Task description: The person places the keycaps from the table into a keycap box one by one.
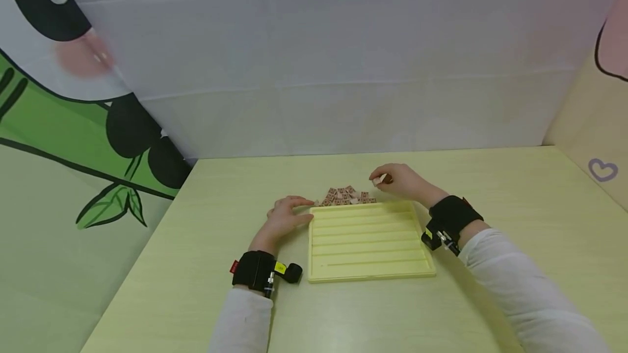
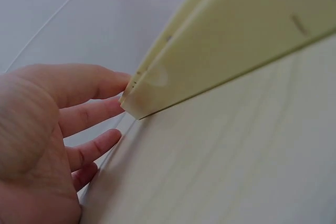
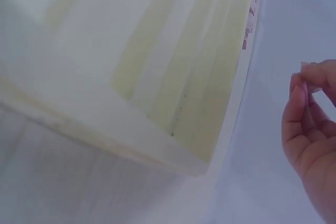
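While the left hand (image 1: 284, 219) touches the tray (image 1: 370, 239) at one corner, fingers (image 2: 94, 148) loosely straight, right hand (image 1: 405, 183) pinches a tile (image 1: 376, 181): likely light, stiff; grip by edges.

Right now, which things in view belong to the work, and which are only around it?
Likely in the work:
yellow tray, touched by the left hand
small piece, pinched by the right hand
patterned tiles at the tray's far edge

Only around it:
wrist straps
cartoon wall

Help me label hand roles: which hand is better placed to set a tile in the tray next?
Probably the right hand: it pinches a tile beyond the far edge of the tray, while the left hand touches the tray's far left corner.
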Action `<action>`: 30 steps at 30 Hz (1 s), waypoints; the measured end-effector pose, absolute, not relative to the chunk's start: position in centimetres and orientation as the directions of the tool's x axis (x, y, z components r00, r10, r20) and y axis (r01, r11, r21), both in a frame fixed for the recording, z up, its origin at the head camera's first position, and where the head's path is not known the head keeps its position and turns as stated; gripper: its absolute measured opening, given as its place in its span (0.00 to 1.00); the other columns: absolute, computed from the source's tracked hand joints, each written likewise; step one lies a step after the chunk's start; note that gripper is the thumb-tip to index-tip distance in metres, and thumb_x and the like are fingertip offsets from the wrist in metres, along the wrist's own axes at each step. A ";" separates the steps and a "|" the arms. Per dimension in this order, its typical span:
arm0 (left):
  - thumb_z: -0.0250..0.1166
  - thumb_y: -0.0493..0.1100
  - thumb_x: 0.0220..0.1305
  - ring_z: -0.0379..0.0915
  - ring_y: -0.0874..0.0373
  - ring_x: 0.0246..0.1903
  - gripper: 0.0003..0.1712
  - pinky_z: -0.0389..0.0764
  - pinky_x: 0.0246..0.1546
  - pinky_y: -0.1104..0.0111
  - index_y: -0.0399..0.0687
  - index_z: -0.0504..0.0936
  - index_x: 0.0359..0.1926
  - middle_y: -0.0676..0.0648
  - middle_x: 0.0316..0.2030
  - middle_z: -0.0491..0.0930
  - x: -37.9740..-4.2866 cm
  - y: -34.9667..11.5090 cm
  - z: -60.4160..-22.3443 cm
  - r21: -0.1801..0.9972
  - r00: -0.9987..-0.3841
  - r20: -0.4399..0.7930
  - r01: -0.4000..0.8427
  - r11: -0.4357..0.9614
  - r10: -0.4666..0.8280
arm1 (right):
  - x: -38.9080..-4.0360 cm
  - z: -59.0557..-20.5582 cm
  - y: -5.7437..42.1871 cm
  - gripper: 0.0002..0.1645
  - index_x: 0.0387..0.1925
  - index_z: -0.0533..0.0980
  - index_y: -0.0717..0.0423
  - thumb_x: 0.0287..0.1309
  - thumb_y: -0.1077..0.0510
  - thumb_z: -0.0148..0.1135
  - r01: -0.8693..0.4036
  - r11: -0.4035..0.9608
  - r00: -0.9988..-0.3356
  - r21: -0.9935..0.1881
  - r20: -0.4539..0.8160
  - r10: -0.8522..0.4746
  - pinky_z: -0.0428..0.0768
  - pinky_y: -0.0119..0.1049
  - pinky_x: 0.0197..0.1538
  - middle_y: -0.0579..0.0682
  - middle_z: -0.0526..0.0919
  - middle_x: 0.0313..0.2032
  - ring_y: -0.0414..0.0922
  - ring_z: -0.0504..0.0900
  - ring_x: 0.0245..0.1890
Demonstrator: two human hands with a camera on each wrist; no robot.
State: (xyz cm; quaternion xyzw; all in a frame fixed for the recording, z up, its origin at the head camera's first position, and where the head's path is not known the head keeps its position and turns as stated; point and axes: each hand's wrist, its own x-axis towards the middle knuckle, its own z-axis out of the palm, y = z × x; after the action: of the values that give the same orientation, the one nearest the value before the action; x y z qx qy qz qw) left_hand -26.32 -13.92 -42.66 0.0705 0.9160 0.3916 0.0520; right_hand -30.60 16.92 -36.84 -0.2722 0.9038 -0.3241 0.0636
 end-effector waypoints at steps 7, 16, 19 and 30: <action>0.67 0.46 0.55 0.52 0.40 0.65 0.21 0.42 0.63 0.42 0.51 0.81 0.52 0.43 0.61 0.71 -26.3 -13.9 -42.8 0.725 -0.985 -0.036 0.091 0.683 0.169 | -30.5 -36.4 16.9 0.13 0.47 0.77 0.64 0.61 0.64 0.58 -0.431 0.634 -0.859 -0.642 0.076 -0.507 0.76 0.38 0.37 0.59 0.77 0.43 0.47 0.77 0.34; 0.67 0.46 0.56 0.52 0.40 0.65 0.22 0.42 0.63 0.41 0.51 0.81 0.53 0.43 0.61 0.70 -26.0 -14.1 -42.5 0.723 -0.984 -0.034 0.098 0.684 0.177 | -29.8 -35.3 14.5 0.17 0.52 0.74 0.62 0.61 0.62 0.59 -0.445 0.655 -0.856 -0.611 0.076 -0.511 0.78 0.39 0.41 0.58 0.80 0.44 0.49 0.79 0.38; 0.67 0.46 0.55 0.52 0.39 0.65 0.23 0.41 0.62 0.40 0.51 0.80 0.54 0.42 0.62 0.70 -25.9 -14.3 -42.5 0.725 -0.983 -0.031 0.104 0.681 0.182 | -29.3 -35.1 12.7 0.15 0.50 0.76 0.62 0.61 0.63 0.59 -0.464 0.647 -0.836 -0.605 0.056 -0.546 0.79 0.39 0.41 0.58 0.81 0.44 0.49 0.81 0.40; 0.67 0.46 0.55 0.54 0.40 0.65 0.20 0.40 0.62 0.36 0.53 0.83 0.50 0.46 0.60 0.73 -26.1 -15.0 -42.7 0.734 -0.977 -0.029 0.124 0.668 0.212 | -28.5 -35.9 6.0 0.08 0.37 0.81 0.62 0.59 0.67 0.56 -0.655 0.622 -0.709 -0.428 0.064 -0.703 0.75 0.35 0.42 0.54 0.81 0.36 0.45 0.75 0.34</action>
State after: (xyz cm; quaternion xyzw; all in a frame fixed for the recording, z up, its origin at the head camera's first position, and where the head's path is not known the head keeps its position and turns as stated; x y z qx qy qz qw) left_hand -26.14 -14.99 -42.70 0.0921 0.9116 0.3967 0.0557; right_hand -28.54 6.05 -35.90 -0.3777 0.8989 -0.2153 0.0549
